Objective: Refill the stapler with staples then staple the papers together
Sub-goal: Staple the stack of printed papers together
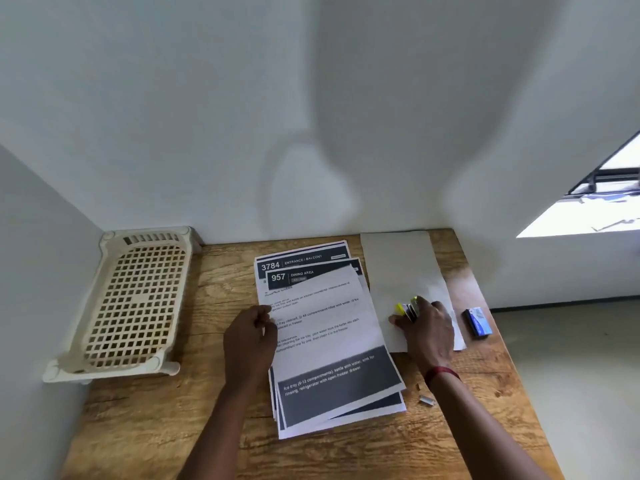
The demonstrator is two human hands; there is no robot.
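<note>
Stapler (pixel 408 309): small, yellow and black, under the right hand (pixel 429 332), whose fingers are curled over it and closing on it. It sits on a blank white sheet (pixel 401 268) at the right-centre of the table, just right of the printed papers. Only its yellow end and a bit of dark body show past the fingers; can't tell if it's open or shut.

Left hand (pixel 250 336): rests on the left edge of the papers (pixel 322 327), fingers bent, thumb and fingertips pinching that edge of the top sheet. Appears to grip the paper, though blur hides the exact contact.

Papers: loose stack of several printed sheets, fanned and not squared up, top sheet tilted clockwise vs. those below. Headers read "3784 ENTRANCE / BALCONY" and "957 DINING AREA"; dark band w/ white text at the near end.

R wrist carries a red band (pixel 441 373). Just beside that wrist, on bare wood near the stack's lower right corner, lie a short strip of staples (pixel 426 400) and a smaller bit next to it.

Right of the blank sheet, apart from the hand: small blue staple box (pixel 478 322), near the table's right edge.

Far left: cream plastic basket (pixel 135 303) with a lattice face, against the wall corner.

All on a wooden table (pixel 214 403); white wall behind.
</note>
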